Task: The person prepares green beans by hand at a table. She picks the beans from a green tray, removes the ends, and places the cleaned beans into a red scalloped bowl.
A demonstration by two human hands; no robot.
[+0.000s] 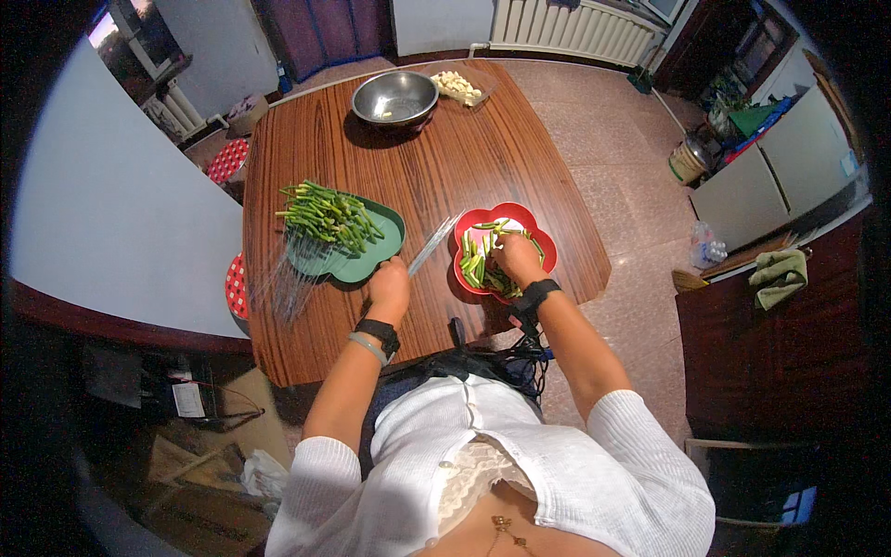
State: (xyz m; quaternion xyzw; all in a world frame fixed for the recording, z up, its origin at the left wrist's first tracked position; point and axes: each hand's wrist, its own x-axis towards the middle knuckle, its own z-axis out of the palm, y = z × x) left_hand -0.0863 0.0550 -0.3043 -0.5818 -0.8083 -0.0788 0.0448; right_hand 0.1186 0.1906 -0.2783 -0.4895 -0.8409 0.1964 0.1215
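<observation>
My left hand [390, 282] is curled beside the green tray's lower right edge, closed around the near end of a bundle of thin, clear sticks [435, 242]. Cut green stems [327, 216] are piled on the green tray [379, 261], which stands at the left of the table. More clear, thin strands [296, 268] fan out over its lower left edge. My right hand [518, 259] reaches into a red, flower-shaped dish [550, 254], its fingers down among short green stem pieces [473, 264]; whether they grip one is hidden.
At the far side of the wooden table [431, 167] stand a steel bowl [395, 101] and a clear tray of pale pieces [456, 87], possibly garlic cloves. Red patterned stools [237, 285] sit along the left edge. Dark cables [536, 355] hang by the near edge.
</observation>
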